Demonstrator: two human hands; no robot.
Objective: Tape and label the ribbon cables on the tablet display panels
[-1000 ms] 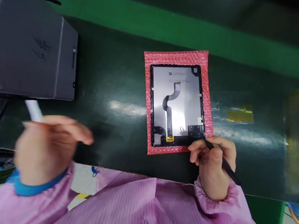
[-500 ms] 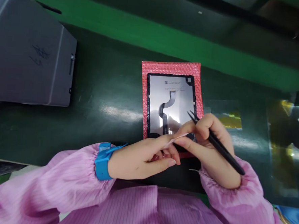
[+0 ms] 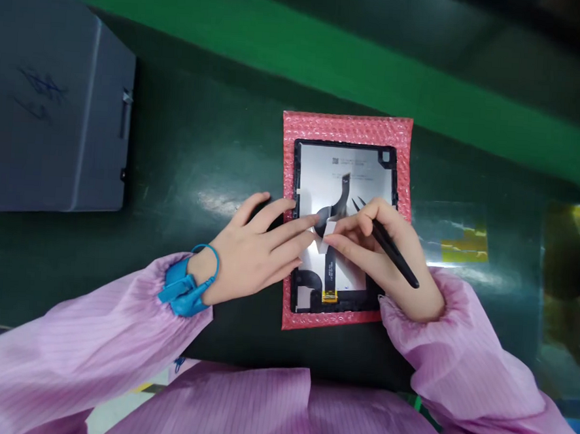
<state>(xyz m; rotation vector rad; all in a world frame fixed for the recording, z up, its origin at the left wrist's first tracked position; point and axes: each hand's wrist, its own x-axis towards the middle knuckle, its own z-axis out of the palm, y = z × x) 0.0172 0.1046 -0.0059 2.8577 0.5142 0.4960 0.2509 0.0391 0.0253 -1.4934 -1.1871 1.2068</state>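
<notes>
A tablet screen panel (image 3: 361, 175) lies face down on a pink bubble-wrap sheet (image 3: 349, 126), its silver back and black flex cable (image 3: 339, 194) showing. My left hand (image 3: 253, 251) rests with fingers stretched flat across the panel's left edge, fingertips by the cable's bend. My right hand (image 3: 390, 256) holds black tweezers (image 3: 387, 242) between its fingers, and its thumb and forefinger pinch a small white strip (image 3: 327, 235) on the cable. A blue wrist strap (image 3: 185, 282) circles my left wrist.
A grey metal box (image 3: 51, 104) stands at the far left on the dark green bench mat (image 3: 200, 146). A green band (image 3: 329, 56) runs across behind. Yellow tape (image 3: 465, 244) sticks to the mat at the right. Pink sleeves fill the near edge.
My left hand came in from the far left and now lies flat on the panel. Both hands moved up from the panel's near edge to the cable's bend, with the white strip.
</notes>
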